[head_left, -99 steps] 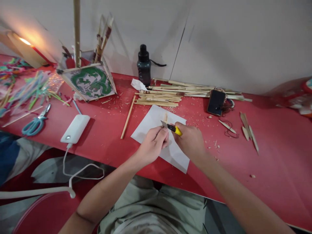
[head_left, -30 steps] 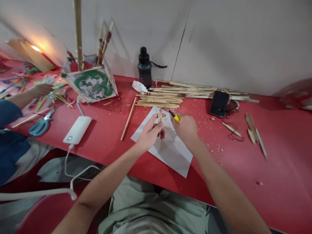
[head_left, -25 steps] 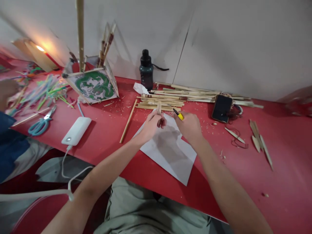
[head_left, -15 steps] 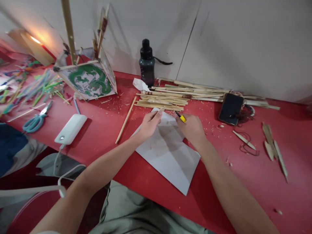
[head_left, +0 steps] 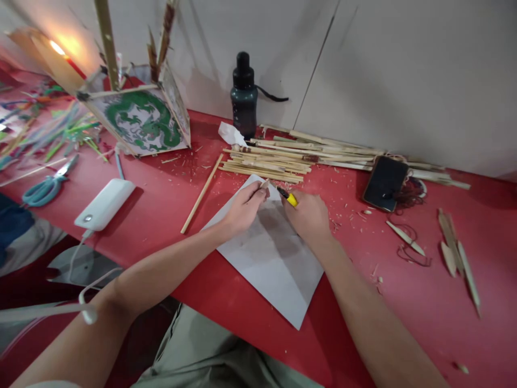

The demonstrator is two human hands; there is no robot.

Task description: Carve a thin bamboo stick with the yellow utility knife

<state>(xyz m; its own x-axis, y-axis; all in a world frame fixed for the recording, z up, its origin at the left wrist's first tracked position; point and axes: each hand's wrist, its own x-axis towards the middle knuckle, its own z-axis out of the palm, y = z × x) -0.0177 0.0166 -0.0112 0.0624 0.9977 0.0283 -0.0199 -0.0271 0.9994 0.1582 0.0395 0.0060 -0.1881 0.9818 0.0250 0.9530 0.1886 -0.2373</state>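
Note:
My left hand (head_left: 243, 209) is closed around a small pale wood piece (head_left: 264, 184), only its tip showing past the thumb and fingers. A yellow and black cutter knife (head_left: 291, 199) is in my right hand (head_left: 307, 214), fingers wrapped around it and its dark front end toward the wood piece. A narrow gap seems to part the two; the blade itself is too small to make out. Beneath both hands lies a white paper sheet (head_left: 270, 269). Just beyond it is a row of thin bamboo sticks (head_left: 262, 170).
A dark bottle (head_left: 244, 102) stands by the wall, left of longer bamboo strips (head_left: 339, 145). Rightward are a phone (head_left: 385, 182) and pointed bamboo pieces (head_left: 450, 242). Leftward are one stick (head_left: 202, 194), a white power bank (head_left: 105, 203), scissors (head_left: 46, 188), a dragon-painted lantern (head_left: 143, 121) and a lit candle (head_left: 67, 58).
My right hand has come left with the cutter knife, bringing it nearer the wood piece in my left hand. The camera view has shifted slightly.

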